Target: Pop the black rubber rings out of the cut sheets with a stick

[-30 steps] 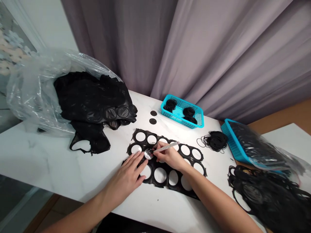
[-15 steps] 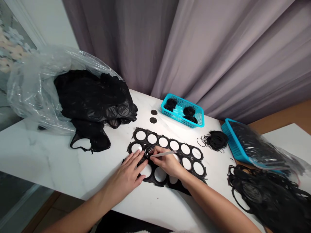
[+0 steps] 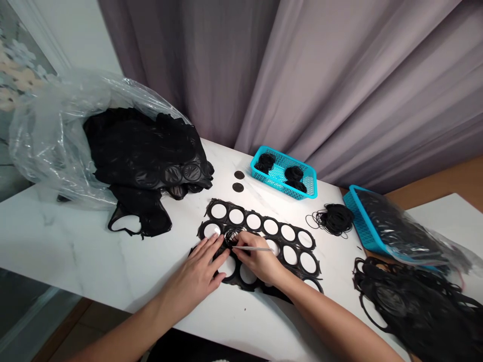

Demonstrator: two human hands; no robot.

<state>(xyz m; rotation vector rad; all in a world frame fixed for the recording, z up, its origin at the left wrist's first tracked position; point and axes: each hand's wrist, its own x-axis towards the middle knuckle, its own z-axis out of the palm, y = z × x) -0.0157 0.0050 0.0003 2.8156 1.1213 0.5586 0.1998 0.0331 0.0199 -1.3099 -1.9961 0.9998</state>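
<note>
A black sheet (image 3: 257, 233) with rows of round holes lies on the white table, which shows through the holes. My left hand (image 3: 204, 264) rests flat on its left part, fingers stretched out and holding nothing. Close beside those fingers, my right hand (image 3: 260, 261) pinches a slim grey tool (image 3: 253, 248), its tip low over the sheet; its exact kind does not show. Thin black rings (image 3: 230, 237) sit bunched at the hole between my hands, partly covered by my right fingers. Two dark discs (image 3: 238, 181) lie behind the sheet.
At left, a clear plastic bag (image 3: 56, 141) spills black sheets (image 3: 143, 151). A turquoise basket (image 3: 284, 187) with ring bundles stands behind. To the right are a heap of black rings (image 3: 335, 218), a second turquoise basket (image 3: 364, 229) and a black pile of cut material (image 3: 422, 311).
The grey tool has tilted down at its rear end, now lying nearly level. My right hand has shifted slightly downward; my left hand stays in place.
</note>
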